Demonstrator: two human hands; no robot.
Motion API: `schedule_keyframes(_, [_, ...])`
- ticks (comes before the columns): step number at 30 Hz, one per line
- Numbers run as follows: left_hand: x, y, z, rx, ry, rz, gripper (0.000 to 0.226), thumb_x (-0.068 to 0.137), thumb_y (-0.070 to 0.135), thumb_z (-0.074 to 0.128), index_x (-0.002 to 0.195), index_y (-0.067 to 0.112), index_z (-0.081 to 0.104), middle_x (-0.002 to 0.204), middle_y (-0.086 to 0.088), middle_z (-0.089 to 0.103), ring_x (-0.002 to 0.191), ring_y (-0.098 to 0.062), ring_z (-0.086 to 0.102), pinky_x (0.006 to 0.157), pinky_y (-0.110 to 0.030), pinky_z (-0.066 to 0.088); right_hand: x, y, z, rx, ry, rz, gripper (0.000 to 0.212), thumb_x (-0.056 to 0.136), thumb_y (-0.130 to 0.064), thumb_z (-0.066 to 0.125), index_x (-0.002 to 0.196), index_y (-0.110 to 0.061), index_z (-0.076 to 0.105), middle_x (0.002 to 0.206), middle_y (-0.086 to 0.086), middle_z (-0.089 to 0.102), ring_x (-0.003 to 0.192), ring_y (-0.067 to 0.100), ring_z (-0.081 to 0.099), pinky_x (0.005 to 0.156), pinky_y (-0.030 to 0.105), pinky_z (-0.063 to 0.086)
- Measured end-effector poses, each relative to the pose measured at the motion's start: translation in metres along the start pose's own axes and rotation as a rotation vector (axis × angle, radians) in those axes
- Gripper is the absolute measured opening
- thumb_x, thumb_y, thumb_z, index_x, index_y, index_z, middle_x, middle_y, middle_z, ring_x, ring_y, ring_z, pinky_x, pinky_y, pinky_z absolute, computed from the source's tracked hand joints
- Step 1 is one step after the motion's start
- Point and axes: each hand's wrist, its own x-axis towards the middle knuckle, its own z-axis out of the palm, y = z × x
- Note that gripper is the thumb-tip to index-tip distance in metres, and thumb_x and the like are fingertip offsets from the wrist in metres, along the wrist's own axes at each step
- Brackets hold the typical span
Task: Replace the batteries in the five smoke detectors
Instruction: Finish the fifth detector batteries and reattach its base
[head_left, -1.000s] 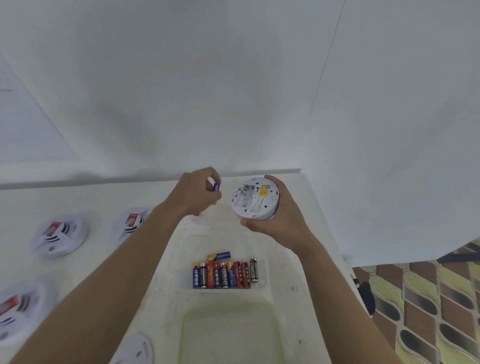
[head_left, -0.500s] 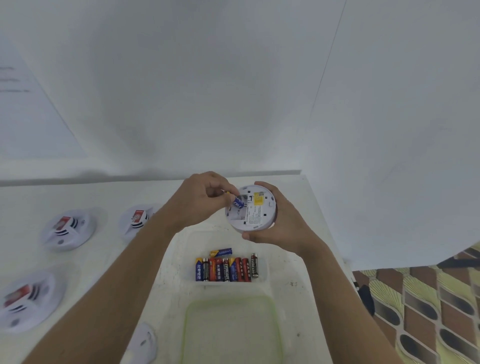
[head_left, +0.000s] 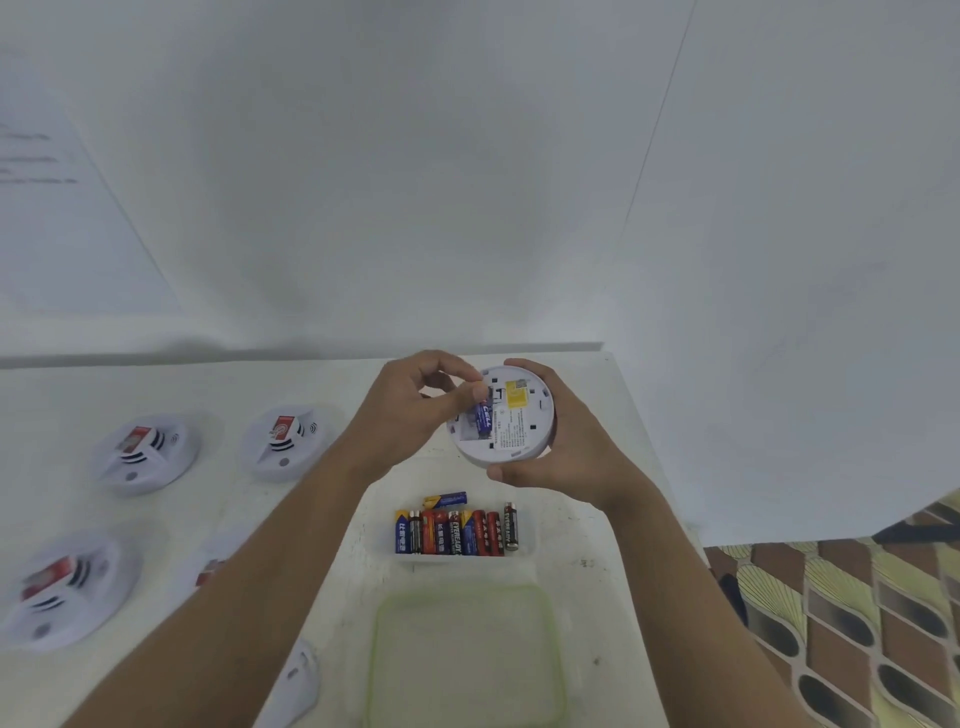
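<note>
Pinching the blue battery (head_left: 483, 415), left fingertips (head_left: 464, 397) press it against the detector (head_left: 511, 421).

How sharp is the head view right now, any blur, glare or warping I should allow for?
Head view: light is soft and even, no glare. Centre is sharp: the battery, both hands and the held detector read clearly. The left-edge detectors are smeared. Wide-angle bending tilts the wall lines.
</note>
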Motion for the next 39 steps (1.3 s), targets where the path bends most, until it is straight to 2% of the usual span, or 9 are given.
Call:
schedule_keyframes(2, [-0.002, -0.003, 0.005, -0.025, 0.007, -0.003, 0.025, 0.077, 0.040, 0.074, 0.093, 0.020, 0.075, 0.100, 0.007, 0.071, 0.094, -0.011, 0.065, 0.080, -0.035, 0.057, 0.000, 0.000, 0.002, 0.002, 0.002, -0.005, 0.094, 0.066, -0.001, 0.092, 0.142, -0.020, 0.041, 0.121, -0.022, 0.058, 0.118, 0.002, 0.057, 0.092, 0.020, 0.053])
schedule_keyframes(7, [-0.006, -0.010, 0.012, -0.023, 0.044, -0.019, 0.009, 0.086, 0.027, 0.074, 0.089, 0.019, 0.075, 0.105, 0.009, 0.069, 0.098, -0.003, 0.063, 0.070, -0.009, 0.046, -0.003, 0.000, 0.008, 0.032, 0.030, -0.011, 0.092, 0.061, -0.011, 0.089, 0.140, -0.018, 0.042, 0.121, -0.019, 0.060, 0.116, 0.003, 0.059, 0.091, 0.019, 0.052])
schedule_keyframes(11, [-0.010, -0.014, 0.016, 0.154, 0.086, 0.058, 0.013, 0.089, 0.031, 0.071, 0.091, 0.021, 0.078, 0.109, 0.014, 0.067, 0.102, 0.000, 0.060, 0.067, -0.005, 0.042, -0.004, -0.001, 0.011, 0.031, 0.057, -0.020, 0.090, 0.060, -0.012, 0.086, 0.139, -0.016, 0.041, 0.121, -0.013, 0.060, 0.113, -0.001, 0.058, 0.089, 0.015, 0.050])
schedule_keyframes(14, [-0.013, -0.014, 0.019, 0.267, 0.105, 0.146, 0.016, 0.091, 0.030, 0.068, 0.102, 0.022, 0.078, 0.110, 0.020, 0.061, 0.102, 0.012, 0.055, 0.068, -0.006, 0.046, -0.003, 0.000, 0.009, 0.042, 0.065, -0.010, 0.090, 0.060, -0.009, 0.085, 0.138, -0.017, 0.041, 0.120, -0.014, 0.060, 0.113, -0.002, 0.059, 0.087, 0.015, 0.051])
schedule_keyframes(20, [-0.013, -0.022, 0.019, 0.327, 0.050, 0.150, 0.024, 0.092, 0.028, 0.067, 0.114, 0.022, 0.075, 0.118, 0.018, 0.058, 0.102, 0.013, 0.053, 0.073, -0.003, 0.045, -0.004, 0.003, 0.008, 0.036, 0.056, 0.023, 0.090, 0.059, -0.010, 0.085, 0.138, -0.017, 0.042, 0.117, -0.017, 0.061, 0.111, -0.002, 0.060, 0.086, 0.017, 0.052])
schedule_keyframes(28, [0.001, -0.026, 0.002, 0.126, 0.038, 0.045, 0.026, 0.090, 0.029, 0.070, 0.115, 0.029, 0.072, 0.120, 0.009, 0.069, 0.104, -0.007, 0.066, 0.081, -0.026, 0.058, 0.002, 0.008, 0.007, 0.006, 0.028, 0.063, 0.095, 0.063, -0.004, 0.091, 0.141, -0.024, 0.039, 0.120, -0.022, 0.058, 0.117, 0.000, 0.058, 0.090, 0.019, 0.052])
schedule_keyframes(31, [0.014, -0.025, -0.017, 0.228, 0.181, -0.024, 0.020, 0.091, 0.030, 0.071, 0.110, 0.031, 0.073, 0.102, 0.011, 0.073, 0.087, -0.007, 0.068, 0.072, -0.018, 0.053, 0.001, 0.012, 0.008, 0.006, 0.017, 0.076, 0.097, 0.063, -0.009, 0.091, 0.142, -0.028, 0.038, 0.127, -0.016, 0.056, 0.122, 0.003, 0.056, 0.096, 0.026, 0.053])
schedule_keyframes(35, [0.034, -0.031, -0.042, 0.615, 0.090, -0.040, 0.014, 0.087, 0.026, 0.074, 0.100, 0.026, 0.074, 0.091, 0.016, 0.071, 0.075, -0.005, 0.064, 0.078, -0.023, 0.051, -0.001, 0.015, 0.012, -0.007, 0.012, 0.090, 0.098, 0.061, -0.018, 0.091, 0.143, -0.029, 0.037, 0.129, -0.015, 0.055, 0.124, 0.005, 0.054, 0.099, 0.028, 0.052])
schedule_keyframes(39, [0.048, -0.044, -0.042, 0.999, 0.007, -0.168, 0.010, 0.086, 0.030, 0.070, 0.096, 0.028, 0.073, 0.094, 0.011, 0.069, 0.089, -0.017, 0.064, 0.077, -0.031, 0.049, 0.003, 0.017, 0.013, -0.020, 0.016, 0.089, 0.099, 0.063, -0.013, 0.093, 0.143, -0.028, 0.037, 0.131, -0.014, 0.054, 0.123, 0.002, 0.053, 0.099, 0.021, 0.049])
